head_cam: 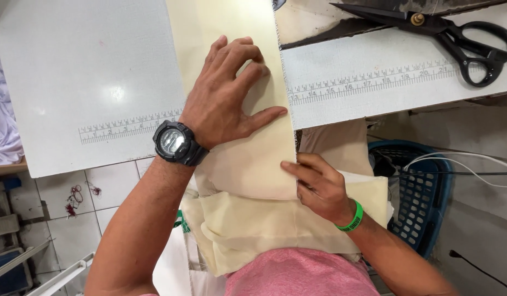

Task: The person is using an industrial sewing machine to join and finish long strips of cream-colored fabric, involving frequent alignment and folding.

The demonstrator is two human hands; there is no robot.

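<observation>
White cutting table (89, 66) with a printed ruler strip carries a strip of cream fabric (248, 164), which runs lengthwise from the far edge toward the person and spills off the near edge in folds. It lies directly under the left hand (226, 104), fingers spread flat and pressing it down. At the cloth's right edge, the right hand (319, 186) pinches the border between curled fingers. Black shears (456, 35) rest far right; a blue basket (418, 197) stands below.
</observation>
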